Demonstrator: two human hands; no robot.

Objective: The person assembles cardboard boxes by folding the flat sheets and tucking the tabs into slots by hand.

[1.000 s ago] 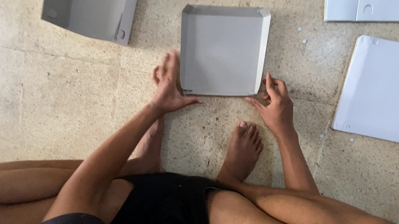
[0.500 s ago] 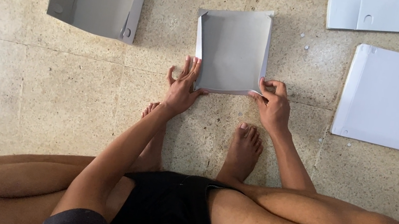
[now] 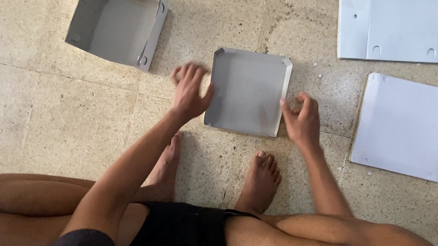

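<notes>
My left hand hovered with fingers spread wide and loose at the left edge of the shallow grey tray, gripping nothing, and I could not tell whether the thumb touched its rim. My right hand sat half open at the tray's right edge, fingers curled a little and empty, fingertips just beside the rim, while the tray lay flat on the stone floor ahead of my bare feet. A folded grey box stood off to the left, and two flat white sheets lay well apart on the right.
</notes>
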